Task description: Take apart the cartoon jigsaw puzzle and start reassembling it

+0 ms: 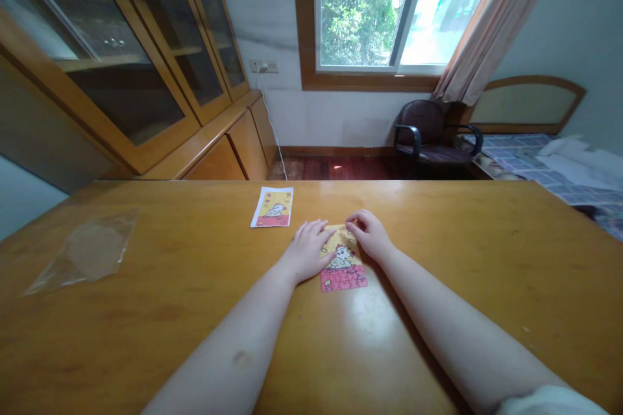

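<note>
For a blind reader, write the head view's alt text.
A person's left hand overlaps a cartoon jigsaw puzzle on a wooden table, right hand at the puzzle's far edge. A similar picture card and clear plastic bag lie further left.

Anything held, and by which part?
Left hand lies on the yellow-and-pink rectangular jigsaw, left side; right hand at its upper right corner. Whether either grips it can't be told.

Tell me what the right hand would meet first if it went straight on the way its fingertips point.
Most likely the left hand, just across the far edge of the jigsaw puzzle; exact height is hard to judge, so the right hand might pass slightly above it.
</note>
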Demonstrator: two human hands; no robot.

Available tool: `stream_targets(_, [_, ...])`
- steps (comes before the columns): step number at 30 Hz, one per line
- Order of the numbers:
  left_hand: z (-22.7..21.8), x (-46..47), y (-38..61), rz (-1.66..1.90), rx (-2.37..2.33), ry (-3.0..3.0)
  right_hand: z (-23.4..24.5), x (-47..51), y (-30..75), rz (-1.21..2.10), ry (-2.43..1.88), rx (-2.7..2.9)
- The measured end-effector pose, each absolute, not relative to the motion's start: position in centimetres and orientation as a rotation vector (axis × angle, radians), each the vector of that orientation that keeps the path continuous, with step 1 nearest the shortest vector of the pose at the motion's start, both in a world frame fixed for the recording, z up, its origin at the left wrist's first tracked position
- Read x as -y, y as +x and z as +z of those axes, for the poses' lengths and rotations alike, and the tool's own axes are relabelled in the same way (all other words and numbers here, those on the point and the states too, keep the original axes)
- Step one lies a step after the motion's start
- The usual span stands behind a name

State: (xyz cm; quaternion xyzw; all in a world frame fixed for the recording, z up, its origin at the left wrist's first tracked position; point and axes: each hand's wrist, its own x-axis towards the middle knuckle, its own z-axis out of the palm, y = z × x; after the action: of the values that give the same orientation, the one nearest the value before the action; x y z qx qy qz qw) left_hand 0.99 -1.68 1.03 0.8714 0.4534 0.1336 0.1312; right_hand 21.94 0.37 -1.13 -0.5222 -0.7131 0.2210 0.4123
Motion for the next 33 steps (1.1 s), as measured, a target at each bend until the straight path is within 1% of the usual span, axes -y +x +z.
stream_targets(3, [0.8,1.8,1.0,0.444,-1.321,2.548,-1.9,-1.2,22.6,0.674,-1.342,1.439])
stream_targets(6, [0.5,2.2,1.3,0.495,-1.351,2.581,-2.2,-0.9,23.1,0.727,-1.315,1.403])
stream_targets(10, [0.3,3.0,2.1,0.487,-1.356,2.658,-1.8,1.5,23.9,0.616,-1.386,1.580])
stream_targets(15, [-0.2,4.4,1.8,0.443,-1.657,2.569,-1.3,5.4,24.9,0.250,-1.560,1.999])
stream_targets(18, [-0.7,6.1,0.4,0.357,-1.703,2.525,-1.4,7.1,25.4,0.100,-1.694,2.162])
stream_targets(23, [-1.1,8.8,-2.3,0.284,-1.820,2.444,-1.9,9.2,26.3,0.051,-1.932,2.183])
stream_targets(27, [-1.2,9.2,-2.9,0.272,-1.900,2.416,-1.9,10.0,26.7,0.049,-1.944,2.218])
stream_targets(33, [-0.8,8.8,-2.5,0.125,-1.846,2.425,-1.5,9.8,26.6,0.159,-1.939,2.279])
